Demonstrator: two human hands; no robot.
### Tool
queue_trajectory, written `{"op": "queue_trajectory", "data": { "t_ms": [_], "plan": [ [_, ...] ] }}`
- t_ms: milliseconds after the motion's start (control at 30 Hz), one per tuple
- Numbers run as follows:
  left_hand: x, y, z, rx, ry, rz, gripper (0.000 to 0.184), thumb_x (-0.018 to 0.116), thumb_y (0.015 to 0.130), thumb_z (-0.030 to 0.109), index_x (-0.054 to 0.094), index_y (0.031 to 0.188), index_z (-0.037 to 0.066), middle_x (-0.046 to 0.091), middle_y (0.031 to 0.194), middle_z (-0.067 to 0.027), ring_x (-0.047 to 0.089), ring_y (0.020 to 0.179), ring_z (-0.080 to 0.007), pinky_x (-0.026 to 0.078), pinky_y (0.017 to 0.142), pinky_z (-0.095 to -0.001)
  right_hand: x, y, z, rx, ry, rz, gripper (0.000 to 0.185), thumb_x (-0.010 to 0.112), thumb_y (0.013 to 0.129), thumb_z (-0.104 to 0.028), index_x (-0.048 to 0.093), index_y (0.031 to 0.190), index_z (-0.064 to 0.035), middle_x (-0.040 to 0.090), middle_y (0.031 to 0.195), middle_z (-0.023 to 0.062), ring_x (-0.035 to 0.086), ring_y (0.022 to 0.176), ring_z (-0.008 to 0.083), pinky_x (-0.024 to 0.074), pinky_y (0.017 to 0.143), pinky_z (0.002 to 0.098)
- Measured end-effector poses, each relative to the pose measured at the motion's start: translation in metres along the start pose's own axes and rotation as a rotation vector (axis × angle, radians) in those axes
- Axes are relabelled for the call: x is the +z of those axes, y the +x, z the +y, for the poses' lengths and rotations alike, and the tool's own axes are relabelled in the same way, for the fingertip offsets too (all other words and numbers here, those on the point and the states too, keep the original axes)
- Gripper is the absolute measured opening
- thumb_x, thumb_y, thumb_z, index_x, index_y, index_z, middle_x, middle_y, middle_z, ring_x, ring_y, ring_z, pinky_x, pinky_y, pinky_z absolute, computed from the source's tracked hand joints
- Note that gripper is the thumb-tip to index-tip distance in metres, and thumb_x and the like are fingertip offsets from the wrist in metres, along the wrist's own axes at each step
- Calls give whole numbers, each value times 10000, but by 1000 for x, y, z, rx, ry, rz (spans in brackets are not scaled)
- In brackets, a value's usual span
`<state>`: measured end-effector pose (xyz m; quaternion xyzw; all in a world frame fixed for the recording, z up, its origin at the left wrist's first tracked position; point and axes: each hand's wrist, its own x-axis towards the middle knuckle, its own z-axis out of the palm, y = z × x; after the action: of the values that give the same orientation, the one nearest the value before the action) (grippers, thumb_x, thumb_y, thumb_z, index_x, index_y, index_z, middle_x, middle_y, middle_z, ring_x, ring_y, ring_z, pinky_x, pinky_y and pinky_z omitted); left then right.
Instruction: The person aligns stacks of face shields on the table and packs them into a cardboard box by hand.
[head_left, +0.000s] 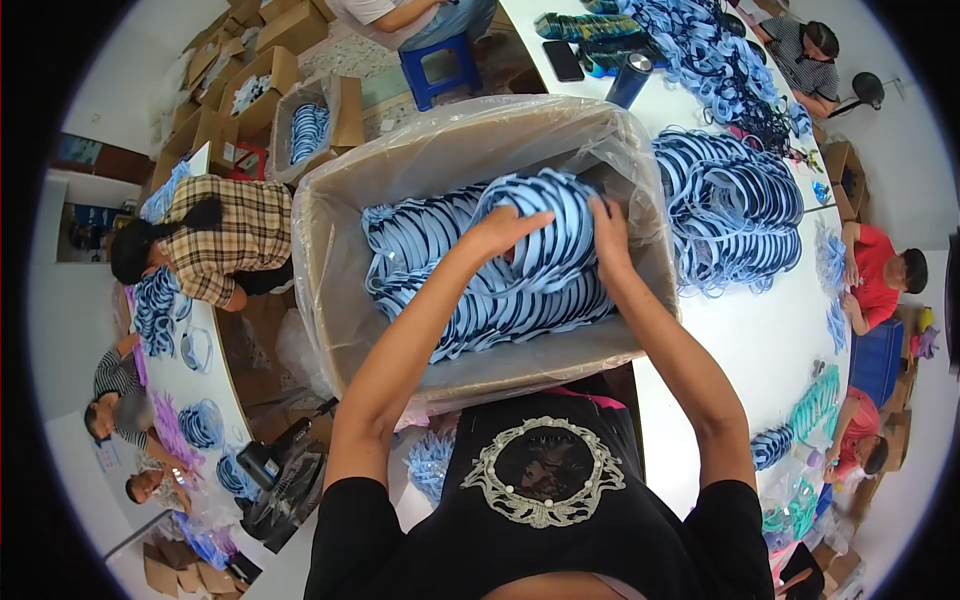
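Observation:
A large cardboard box lined with clear plastic holds rows of light-blue and dark-blue banded loops. Over its right part, a thick bundle of the same loops is between my two hands. My left hand presses on the bundle's left side, thumb and fingers around its edge. On the bundle's right side, my right hand grips the edge with curved fingers. The bundle's underside is hidden against the rows below.
To the right, a white table bears more blue loops, a dark bottle and a phone. A blue stool stands beyond the box. People sit or stand around both tables; one in a checked shirt is close at the left.

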<state>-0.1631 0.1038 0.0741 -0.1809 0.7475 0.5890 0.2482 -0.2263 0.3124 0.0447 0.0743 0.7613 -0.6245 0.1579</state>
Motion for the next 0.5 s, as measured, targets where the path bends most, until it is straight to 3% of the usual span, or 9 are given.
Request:
{"op": "queue_trajectory", "data": {
  "t_ms": [33, 133, 167, 233, 267, 300, 367, 433, 500],
  "plan": [
    [1, 4, 12, 80, -124, -26, 830, 675, 874, 606, 579, 1184, -158, 685, 1021, -182, 692, 840, -241, 568, 662, -341, -2, -1, -24, -56, -56, 47, 569, 548, 968, -390, 526, 1363, 19, 565, 1362, 254, 552, 1252, 348, 382, 1077, 381],
    [-8, 46, 12, 31, -110, -60, 798, 688, 871, 600, 583, 1133, -147, 665, 978, -162, 675, 824, -219, 564, 678, -349, 4, 34, -1, -137, -345, 123, 635, 497, 990, -419, 423, 1449, 14, 495, 1424, 299, 470, 1320, 452, 348, 1115, 435],
    [-4, 72, -10, 48, -26, 51, 715, 699, 858, 611, 625, 978, -90, 644, 864, -111, 635, 733, -177, 526, 606, -335, 13, 39, 11, -209, -431, 173, 651, 496, 994, -413, 376, 1474, 10, 471, 1436, 319, 446, 1326, 484, 338, 1123, 461],
    [-6, 93, -26, 16, 106, 7, 646, 710, 844, 623, 603, 795, -12, 569, 726, -47, 535, 622, -135, 445, 525, -334, 31, 42, 25, -377, -563, 302, 720, 555, 981, -417, 284, 1498, 4, 426, 1452, 352, 427, 1322, 516, 347, 1113, 494],
    [-2, 91, -28, 34, 120, 55, 784, 704, 823, 653, 651, 901, -126, 660, 868, -215, 645, 796, -214, 500, 635, -377, 32, 47, 26, -318, -544, 272, 722, 557, 976, -435, 318, 1477, 27, 428, 1444, 356, 421, 1325, 513, 342, 1117, 502],
    [5, 100, -41, 67, 170, 170, 861, 669, 813, 709, 632, 903, -146, 665, 890, -263, 651, 863, -272, 502, 741, -426, 33, 45, 22, -256, -523, 245, 729, 560, 971, -452, 351, 1456, 50, 431, 1437, 361, 415, 1328, 511, 338, 1122, 511],
    [5, 98, -44, 2, 241, 160, 911, 641, 803, 751, 625, 911, -154, 664, 922, -297, 656, 897, -300, 492, 817, -447, 34, 43, 16, -176, -558, 226, 721, 572, 966, -447, 368, 1439, 57, 434, 1425, 376, 418, 1323, 515, 343, 1121, 510],
    [8, 104, -54, 1, 254, 208, 925, 657, 779, 759, 629, 951, -150, 662, 993, -340, 670, 976, -352, 490, 850, -451, 32, 35, 0, -64, -627, 137, 757, 583, 965, -414, 258, 1506, 3, 391, 1470, 357, 411, 1326, 534, 363, 1109, 523],
    [6, 108, -64, -64, 227, 193, 924, 679, 772, 739, 633, 988, -159, 659, 1032, -359, 670, 1011, -384, 488, 865, -455, 37, 27, 11, -234, -809, 245, 771, 603, 955, -400, 254, 1505, 14, 411, 1458, 330, 417, 1319, 525, 380, 1093, 532]
  ]
}}
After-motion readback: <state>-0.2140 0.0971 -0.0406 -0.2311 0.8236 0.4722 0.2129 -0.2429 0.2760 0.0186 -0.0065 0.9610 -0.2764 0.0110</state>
